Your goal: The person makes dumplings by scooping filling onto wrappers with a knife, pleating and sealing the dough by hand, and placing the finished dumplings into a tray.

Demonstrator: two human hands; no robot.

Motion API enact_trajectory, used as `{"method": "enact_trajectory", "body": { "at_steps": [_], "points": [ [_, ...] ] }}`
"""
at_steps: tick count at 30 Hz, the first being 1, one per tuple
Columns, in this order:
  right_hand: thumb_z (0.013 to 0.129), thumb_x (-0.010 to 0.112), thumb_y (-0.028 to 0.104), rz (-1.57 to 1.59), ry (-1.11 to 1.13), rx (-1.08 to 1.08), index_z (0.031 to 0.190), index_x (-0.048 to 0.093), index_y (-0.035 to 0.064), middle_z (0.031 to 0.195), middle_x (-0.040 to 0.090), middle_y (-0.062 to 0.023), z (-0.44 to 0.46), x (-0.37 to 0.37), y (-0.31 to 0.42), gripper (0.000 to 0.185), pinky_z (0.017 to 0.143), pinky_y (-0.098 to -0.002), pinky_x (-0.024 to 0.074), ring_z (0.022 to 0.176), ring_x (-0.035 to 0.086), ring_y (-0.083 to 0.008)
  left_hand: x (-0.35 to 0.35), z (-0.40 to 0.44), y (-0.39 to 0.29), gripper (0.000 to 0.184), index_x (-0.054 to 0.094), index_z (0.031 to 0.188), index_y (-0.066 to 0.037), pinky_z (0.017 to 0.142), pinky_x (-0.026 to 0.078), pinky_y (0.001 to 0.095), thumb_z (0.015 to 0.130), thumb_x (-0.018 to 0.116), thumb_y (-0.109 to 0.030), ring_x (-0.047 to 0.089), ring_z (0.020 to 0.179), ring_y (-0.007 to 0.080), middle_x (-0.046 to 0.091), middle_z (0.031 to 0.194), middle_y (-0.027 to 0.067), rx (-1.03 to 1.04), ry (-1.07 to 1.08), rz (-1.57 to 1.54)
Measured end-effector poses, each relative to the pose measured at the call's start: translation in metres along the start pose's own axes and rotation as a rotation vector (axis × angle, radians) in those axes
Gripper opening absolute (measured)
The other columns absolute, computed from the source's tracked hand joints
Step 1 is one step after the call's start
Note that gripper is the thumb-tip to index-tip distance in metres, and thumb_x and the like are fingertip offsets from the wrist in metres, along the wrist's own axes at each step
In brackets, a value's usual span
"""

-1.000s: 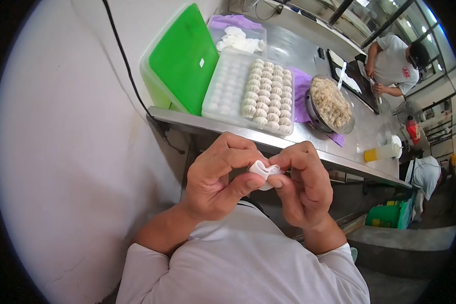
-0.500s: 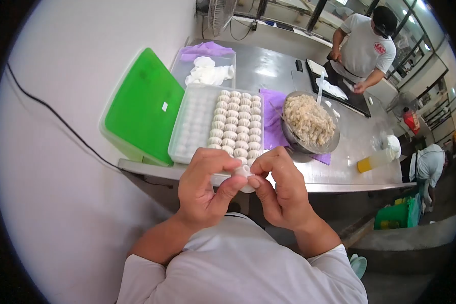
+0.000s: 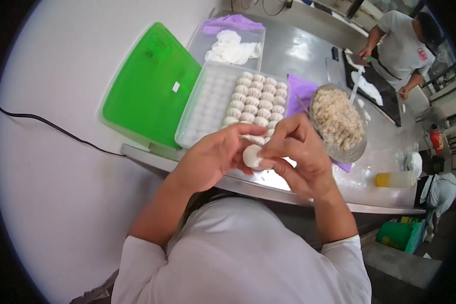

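My right hand (image 3: 301,154) pinches a small round white dumpling (image 3: 252,156) between thumb and fingertips, held above the table's near edge. My left hand (image 3: 205,157) is cupped beside it, fingers apart and partly behind the dumpling. Whether those left fingers touch it I cannot tell. Just beyond both hands lies a clear plastic tray (image 3: 197,109) with rows of pleated dumplings (image 3: 258,101) on its right side. My fingers cover the nearest dumplings. To the right of the tray, a metal bowl (image 3: 357,152) holds a heap of pale, chunky filling (image 3: 337,119) with a white-handled utensil in it.
A green-lidded container (image 3: 147,86) leans against the wall at left. Behind the tray is a bin with white and purple cloths (image 3: 233,23). A yellow-filled bottle (image 3: 395,179) lies at right. A co-worker (image 3: 403,48) stands across the steel table (image 3: 299,45) by a black board.
My hands have parted slightly; the left has opened away from the dumpling, while the right keeps its pinch. The view has shifted, and the co-worker's hands have moved.
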State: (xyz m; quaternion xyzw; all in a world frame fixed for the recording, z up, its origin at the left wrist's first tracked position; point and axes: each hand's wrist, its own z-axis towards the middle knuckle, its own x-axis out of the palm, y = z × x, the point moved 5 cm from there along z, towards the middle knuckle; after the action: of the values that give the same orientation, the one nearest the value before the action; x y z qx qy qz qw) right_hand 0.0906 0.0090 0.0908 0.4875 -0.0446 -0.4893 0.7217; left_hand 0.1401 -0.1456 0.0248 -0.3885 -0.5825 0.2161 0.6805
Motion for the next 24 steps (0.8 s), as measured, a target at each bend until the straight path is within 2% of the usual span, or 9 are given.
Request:
{"method": "enact_trajectory", "body": {
  "at_steps": [1, 2, 4, 6, 9, 13, 20, 22, 24],
  "points": [
    [0.078, 0.08, 0.006, -0.04, 0.007, 0.014, 0.096, 0.074, 0.0085, 0.09, 0.054, -0.0064, 0.003, -0.001, -0.006, 0.019, 0.075, -0.034, 0.046, 0.085, 0.053, -0.0227, -0.009, 0.0, 0.006, 0.042, 0.051, 0.134, 0.004, 0.083, 0.057, 0.0373, 0.102, 0.058, -0.022, 0.067, 0.102, 0.0239, 0.065, 0.115, 0.0129, -0.268, 0.123, -0.289],
    [0.08, 0.08, 0.005, -0.072, 0.027, -0.001, 0.1, 0.072, 0.0071, 0.091, 0.054, -0.006, 0.005, -0.001, -0.014, 0.022, 0.074, -0.0329, 0.0455, 0.084, 0.052, -0.0205, -0.018, 0.003, 0.005, 0.042, 0.051, 0.134, 0.004, 0.083, 0.057, 0.0373, 0.102, 0.058, -0.022, 0.067, 0.102, 0.0239, 0.065, 0.115, 0.0129, -0.272, 0.116, -0.287],
    [0.081, 0.079, 0.005, -0.117, 0.044, -0.01, 0.103, 0.071, 0.0056, 0.092, 0.055, -0.0056, 0.004, 0.006, -0.023, 0.024, 0.074, -0.0318, 0.045, 0.084, 0.052, -0.0184, -0.031, 0.011, 0.001, 0.038, 0.054, 0.136, 0.0, 0.081, 0.057, 0.0306, 0.102, 0.06, -0.018, 0.066, 0.101, 0.0153, 0.066, 0.115, 0.0084, -0.177, 0.014, -0.194],
    [0.09, 0.073, 0.009, 0.231, -0.112, 0.357, 0.106, 0.064, 0.0025, 0.09, 0.054, -0.0041, -0.003, 0.011, -0.045, 0.019, 0.071, -0.0297, 0.0432, 0.08, 0.049, -0.014, -0.036, 0.014, -0.011, 0.039, 0.052, 0.138, 0.001, 0.082, 0.058, 0.0311, 0.102, 0.059, -0.014, 0.066, 0.103, 0.0166, 0.066, 0.118, 0.01, -0.1, -0.045, -0.062],
    [0.099, 0.064, 0.015, 0.303, -0.147, 0.516, 0.104, 0.059, 0.001, 0.086, 0.054, -0.003, -0.006, 0.017, -0.056, 0.016, 0.069, -0.0288, 0.0422, 0.077, 0.049, -0.012, -0.043, 0.021, -0.02, 0.042, 0.051, 0.139, 0.001, 0.087, 0.059, 0.0322, 0.099, 0.061, -0.006, 0.066, 0.105, 0.0176, 0.064, 0.123, 0.0106, -0.02, -0.097, 0.091],
    [0.103, 0.057, 0.019, -0.057, -0.187, 0.392, 0.091, 0.053, 0.0004, 0.077, 0.052, -0.0114, 0.002, 0.032, -0.059, 0.022, 0.06, -0.0352, 0.0409, 0.067, 0.05, -0.0187, -0.041, 0.029, -0.019, 0.043, 0.056, 0.136, 0.002, 0.087, 0.059, 0.031, 0.094, 0.067, -0.002, 0.065, 0.105, 0.0159, 0.065, 0.121, 0.0095, -0.013, -0.095, 0.18],
    [0.103, 0.056, 0.02, -0.073, -0.283, 0.451, 0.088, 0.052, -0.0011, 0.067, 0.049, -0.0102, 0.0, 0.039, -0.069, 0.027, 0.055, -0.0346, 0.0388, 0.059, 0.045, -0.0184, -0.05, 0.034, -0.014, 0.043, 0.06, 0.127, 0.002, 0.087, 0.055, 0.0271, 0.086, 0.074, 0.004, 0.064, 0.102, 0.0129, 0.066, 0.111, 0.0071, 0.049, -0.132, 0.26],
    [0.104, 0.057, 0.024, -0.005, -0.237, 0.564, 0.086, 0.052, -0.0024, 0.066, 0.052, -0.0093, 0.002, 0.044, -0.081, 0.032, 0.055, -0.0322, 0.039, 0.058, 0.044, -0.0172, -0.057, 0.033, -0.02, 0.044, 0.06, 0.127, 0.002, 0.088, 0.054, 0.0269, 0.086, 0.075, 0.004, 0.064, 0.101, 0.0125, 0.066, 0.11, 0.0069, 0.069, -0.19, 0.302],
    [0.1, 0.062, 0.032, 0.041, -0.155, 0.621, 0.103, 0.057, -0.005, 0.084, 0.059, -0.0155, 0.009, 0.038, -0.095, 0.038, 0.07, -0.035, 0.0466, 0.077, 0.056, -0.0231, -0.073, 0.028, -0.03, 0.045, 0.061, 0.125, 0.001, 0.089, 0.054, 0.0266, 0.083, 0.076, 0.005, 0.064, 0.098, 0.0119, 0.066, 0.11, 0.0069, 0.089, -0.335, 0.462]
  ]
}}
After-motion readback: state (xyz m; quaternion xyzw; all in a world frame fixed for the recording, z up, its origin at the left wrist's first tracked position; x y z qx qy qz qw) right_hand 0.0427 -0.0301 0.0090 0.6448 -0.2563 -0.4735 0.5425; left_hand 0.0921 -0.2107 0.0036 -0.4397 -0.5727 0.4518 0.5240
